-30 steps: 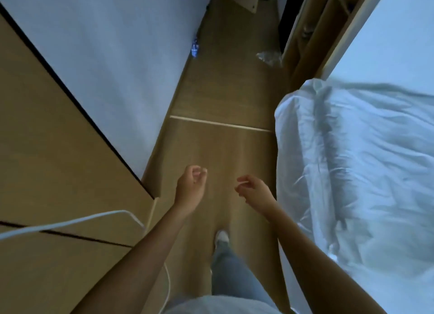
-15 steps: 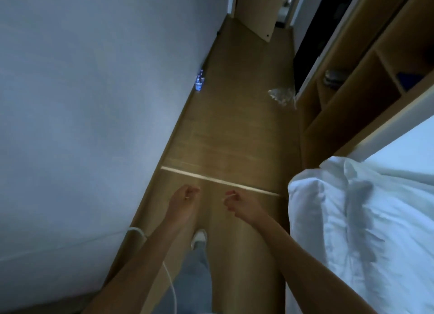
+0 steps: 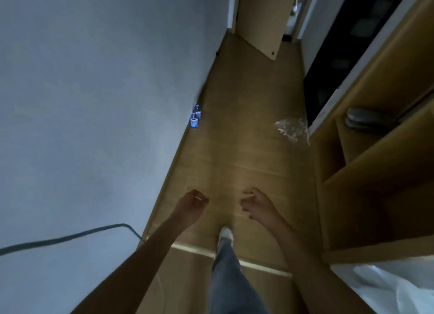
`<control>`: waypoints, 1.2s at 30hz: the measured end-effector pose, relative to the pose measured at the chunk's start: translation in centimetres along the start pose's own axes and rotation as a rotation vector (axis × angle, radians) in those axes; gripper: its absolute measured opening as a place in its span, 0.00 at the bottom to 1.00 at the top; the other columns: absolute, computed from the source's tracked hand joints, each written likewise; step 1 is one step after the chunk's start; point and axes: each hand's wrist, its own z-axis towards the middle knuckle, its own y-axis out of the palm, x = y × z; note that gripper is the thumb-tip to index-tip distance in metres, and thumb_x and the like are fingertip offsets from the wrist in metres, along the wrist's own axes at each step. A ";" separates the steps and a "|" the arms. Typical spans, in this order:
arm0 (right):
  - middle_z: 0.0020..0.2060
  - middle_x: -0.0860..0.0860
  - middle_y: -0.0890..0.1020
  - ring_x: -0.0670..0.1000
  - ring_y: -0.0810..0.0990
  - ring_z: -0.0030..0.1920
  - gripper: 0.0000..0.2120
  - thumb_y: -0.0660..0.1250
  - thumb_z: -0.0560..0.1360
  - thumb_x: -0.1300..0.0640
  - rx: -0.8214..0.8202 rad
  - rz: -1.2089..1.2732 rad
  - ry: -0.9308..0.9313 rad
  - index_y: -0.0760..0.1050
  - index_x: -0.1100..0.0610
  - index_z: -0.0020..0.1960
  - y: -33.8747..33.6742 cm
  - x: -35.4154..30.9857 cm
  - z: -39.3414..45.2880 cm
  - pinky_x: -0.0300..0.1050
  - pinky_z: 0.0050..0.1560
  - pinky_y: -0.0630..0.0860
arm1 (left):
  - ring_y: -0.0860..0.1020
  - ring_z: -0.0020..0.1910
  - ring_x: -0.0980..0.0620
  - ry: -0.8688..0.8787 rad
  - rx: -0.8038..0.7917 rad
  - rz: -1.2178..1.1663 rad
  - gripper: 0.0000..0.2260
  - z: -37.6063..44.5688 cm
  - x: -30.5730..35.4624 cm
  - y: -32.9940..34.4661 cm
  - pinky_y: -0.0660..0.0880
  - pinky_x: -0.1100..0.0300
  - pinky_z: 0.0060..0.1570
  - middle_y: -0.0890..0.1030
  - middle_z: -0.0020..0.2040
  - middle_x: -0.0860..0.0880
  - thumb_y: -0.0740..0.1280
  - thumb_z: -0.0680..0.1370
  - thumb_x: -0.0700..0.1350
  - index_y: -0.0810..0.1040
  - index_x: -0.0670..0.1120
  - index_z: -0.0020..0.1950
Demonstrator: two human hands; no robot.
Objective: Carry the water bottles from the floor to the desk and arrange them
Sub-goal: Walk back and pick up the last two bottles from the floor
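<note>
Floor (image 3: pixel 246 130) bottles (image 3: pixel 195 117) stand well beyond both hands' empty fingers (image 3: pixel 249 193).

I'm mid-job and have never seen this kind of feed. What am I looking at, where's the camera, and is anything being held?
There is no machine: a person wears one wide-angle camera on the head, looking forward and down. The left hand and right hand reach ahead, fingers loosely curled, holding nothing. Below is a leg stepping along a wooden floor. The bottles stand on it against the left wall, well ahead of the hands. Crumpled plastic lies by the shelves on the right. No desk shows.
</note>
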 end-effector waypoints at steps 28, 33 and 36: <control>0.48 0.53 0.81 0.49 0.78 0.44 0.14 0.71 0.75 0.59 -0.122 -0.220 -0.122 0.76 0.58 0.60 -13.6 -45.5 69.5 0.40 0.41 0.74 | 0.79 0.49 0.47 -0.134 0.263 -0.186 0.14 64.7 38.3 -11.6 0.72 0.59 0.46 0.80 0.54 0.45 0.64 0.79 0.49 0.75 0.42 0.60; 0.51 0.56 0.81 0.52 0.78 0.48 0.16 0.70 0.76 0.59 -0.284 -0.339 -0.145 0.75 0.59 0.62 -12.5 -51.5 79.6 0.50 0.53 0.77 | 0.79 0.48 0.47 -0.233 0.402 -0.283 0.09 71.8 40.1 -13.3 0.73 0.58 0.46 0.80 0.51 0.45 0.66 0.79 0.48 0.76 0.44 0.55; 0.54 0.56 0.81 0.51 0.79 0.50 0.16 0.70 0.76 0.60 -0.377 -0.424 -0.203 0.74 0.59 0.63 -11.8 -54.6 85.3 0.46 0.53 0.75 | 0.79 0.46 0.47 -0.346 0.488 -0.308 0.12 75.9 40.5 -13.5 0.74 0.55 0.48 0.80 0.49 0.46 0.65 0.78 0.49 0.76 0.44 0.57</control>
